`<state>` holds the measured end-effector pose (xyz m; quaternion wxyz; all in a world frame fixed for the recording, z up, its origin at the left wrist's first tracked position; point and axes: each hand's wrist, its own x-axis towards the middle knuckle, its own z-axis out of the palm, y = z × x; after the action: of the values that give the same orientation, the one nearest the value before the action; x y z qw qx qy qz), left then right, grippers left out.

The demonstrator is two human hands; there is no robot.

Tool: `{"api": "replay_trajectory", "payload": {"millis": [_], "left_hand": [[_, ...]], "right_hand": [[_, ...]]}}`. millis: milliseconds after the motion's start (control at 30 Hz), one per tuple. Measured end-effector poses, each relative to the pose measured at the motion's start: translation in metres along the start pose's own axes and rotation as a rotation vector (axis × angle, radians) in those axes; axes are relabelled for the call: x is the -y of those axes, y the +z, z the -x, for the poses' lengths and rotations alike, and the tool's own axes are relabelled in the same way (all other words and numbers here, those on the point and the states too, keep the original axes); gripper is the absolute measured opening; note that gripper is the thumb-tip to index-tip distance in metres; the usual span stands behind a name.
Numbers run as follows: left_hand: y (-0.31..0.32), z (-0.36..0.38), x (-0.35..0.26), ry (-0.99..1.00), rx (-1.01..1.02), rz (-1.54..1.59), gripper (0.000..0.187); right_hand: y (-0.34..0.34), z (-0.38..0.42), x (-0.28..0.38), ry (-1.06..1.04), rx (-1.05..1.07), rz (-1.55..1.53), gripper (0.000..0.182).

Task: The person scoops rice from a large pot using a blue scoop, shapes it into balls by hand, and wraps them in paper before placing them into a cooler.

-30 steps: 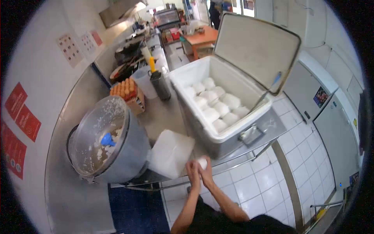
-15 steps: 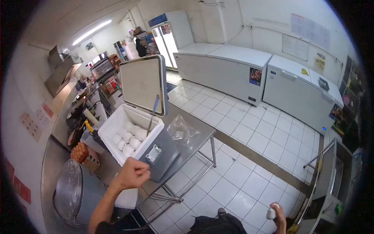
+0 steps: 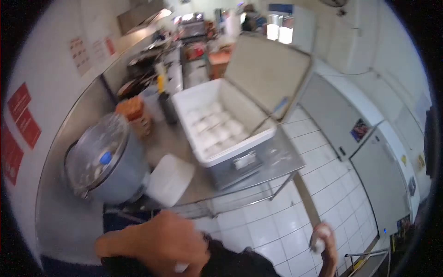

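My left hand (image 3: 161,244) is blurred in the lower middle, its fingers curled; a small white bit (image 3: 181,267) shows at them, too smeared to name. Low on the right, over the tiled floor, my right hand (image 3: 326,240) is closed around a white lump (image 3: 317,245). In front of me stands an open grey-and-white cool box (image 3: 240,156) holding several round white balls (image 3: 217,127). A blue-handled utensil (image 3: 280,104) leans in its corner. Left of it is a large grey bucket (image 3: 122,173), with whitish smears and something blue (image 3: 105,158) inside.
The metal table (image 3: 288,159) carries a white slab (image 3: 170,179), a stack of egg trays (image 3: 131,111) and clear plastic (image 3: 279,157). White chest freezers (image 3: 334,111) line the right wall. A metal stand (image 3: 369,258) is at the lower right.
My view has swung left, bringing the bucket's inside into sight. My left hand has come away from the cool box front, down toward my body. The right hand still holds the white lump.
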<state>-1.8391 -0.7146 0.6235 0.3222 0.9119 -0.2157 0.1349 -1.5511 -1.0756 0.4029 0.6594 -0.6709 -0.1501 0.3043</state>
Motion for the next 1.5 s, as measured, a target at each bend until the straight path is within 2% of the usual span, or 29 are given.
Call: {"api": "replay_trajectory", "payload": {"millis": [33, 67, 100, 133, 200, 267, 300, 400, 433, 500, 533, 567, 600, 667, 733, 767, 800, 833, 867, 900, 967, 1033, 1067, 1133, 1200, 1267, 1333, 1400, 1500], "left_hand": [[-0.022, 0.024, -0.018, 0.035, -0.088, -0.070, 0.012], [-0.040, 0.054, -0.019, 0.001, -0.119, -0.078, 0.012], [-0.059, 0.084, -0.019, -0.130, -0.315, -0.372, 0.014], [-0.079, 0.115, -0.021, -0.260, -0.501, -0.671, 0.017], [-0.096, 0.171, -0.022, -0.418, -0.730, -0.987, 0.020], [-0.079, 0.224, -0.005, -0.691, -0.590, -0.937, 0.023], [-0.052, 0.259, 0.009, -0.767, -0.705, -0.785, 0.023], [0.073, 0.317, 0.038, -1.056, -1.276, -0.335, 0.024], [0.123, 0.318, 0.049, -1.180, -1.549, -0.146, 0.028], [0.180, 0.310, 0.062, -1.314, -2.011, 0.177, 0.036], [0.174, 0.313, 0.054, -1.258, -2.016, 0.230, 0.036], [0.162, 0.315, 0.047, -1.235, -2.030, 0.189, 0.037], [0.133, 0.321, 0.034, -1.331, -1.840, -0.106, 0.043], [0.061, 0.331, 0.018, -1.006, -1.789, -0.406, 0.034], [-0.003, 0.362, 0.018, -0.976, -1.383, -0.564, 0.030], [-0.041, 0.368, 0.037, -1.135, -1.130, -0.739, 0.023], [-0.078, 0.373, 0.056, -1.240, -0.868, -0.923, 0.017], [-0.128, 0.372, 0.091, -1.136, -0.952, -0.638, 0.012], [-0.161, 0.396, 0.132, -1.252, -0.880, -0.627, 0.013], [-0.180, 0.431, 0.183, -1.278, -0.728, -0.775, 0.016], [-0.189, 0.504, 0.270, -1.476, -0.216, -0.803, 0.019], [-0.176, 0.550, 0.329, -1.329, 0.030, -0.544, 0.014], [-0.178, 0.547, 0.335, -1.320, 0.075, -0.563, 0.014], [-0.174, 0.532, 0.349, -1.090, -0.068, -0.501, 0.016], [-0.184, 0.519, 0.355, -0.989, -0.090, -0.423, 0.023], [-0.178, 0.509, 0.361, -0.984, -0.061, -0.313, 0.029], [-0.190, 0.503, 0.374, -0.907, 0.205, -0.323, 0.025], [-0.200, 0.491, 0.381, -0.876, 0.238, -0.323, 0.027], [-0.204, 0.483, 0.368, -0.899, 0.274, -0.314, 0.029]], "right_hand": [[0.037, -0.017, 0.043, 0.040, 0.013, 0.043, 0.052], [0.060, -0.051, 0.063, -0.194, 0.131, 0.140, 0.066], [0.075, -0.089, 0.072, -0.241, 0.131, 0.170, 0.077], [0.113, -0.124, 0.101, -0.327, 0.210, 0.184, 0.081], [0.199, -0.199, 0.147, -0.502, 0.267, 0.176, 0.070], [0.295, -0.283, 0.192, -0.612, 0.315, 0.468, 0.065], [0.335, -0.337, 0.194, -0.661, 0.407, 0.613, 0.064], [0.421, -0.484, 0.124, -0.517, 0.195, 0.792, 0.066], [0.426, -0.538, 0.084, -0.502, 0.299, 0.761, 0.069], [0.412, -0.659, 0.010, -0.578, 0.230, 1.333, 0.065], [0.412, -0.671, -0.012, -0.930, 0.376, 1.818, 0.059], [0.412, -0.688, -0.015, -0.991, 0.389, 1.921, 0.056], [0.431, -0.661, 0.000, -1.058, 0.399, 2.020, 0.055], [0.477, -0.648, 0.004, -0.883, 0.353, 2.020, 0.045], [0.440, -0.631, -0.003, -0.613, 0.278, 2.097, 0.039], [0.390, -0.692, -0.033, -1.029, 0.231, 1.961, 0.039], [0.376, -0.701, -0.031, -1.286, 0.339, 1.847, 0.039], [0.393, -0.672, -0.009, -1.162, 0.270, 1.770, 0.040], [0.432, -0.611, 0.020, -1.043, 0.178, 1.625, 0.041], [0.463, -0.554, 0.046, -0.973, 0.164, 1.475, 0.041], [0.518, -0.431, 0.096, -0.825, 0.290, 1.168, 0.042], [0.545, -0.311, 0.128, -0.682, 0.406, 0.922, 0.039], [0.549, -0.261, 0.133, -0.650, 0.448, 0.855, 0.038], [0.544, -0.182, 0.111, -0.500, 0.618, 0.723, 0.031], [0.552, -0.157, 0.066, -0.492, 0.953, 0.625, 0.025], [0.573, -0.145, -0.001, -0.259, 0.931, 0.574, 0.021], [0.590, -0.153, -0.083, -0.068, 0.746, 0.552, 0.019], [0.602, -0.166, -0.150, -0.050, 0.604, 0.563, 0.021], [0.615, -0.188, -0.211, -0.093, 0.607, 0.727, 0.016]]}}
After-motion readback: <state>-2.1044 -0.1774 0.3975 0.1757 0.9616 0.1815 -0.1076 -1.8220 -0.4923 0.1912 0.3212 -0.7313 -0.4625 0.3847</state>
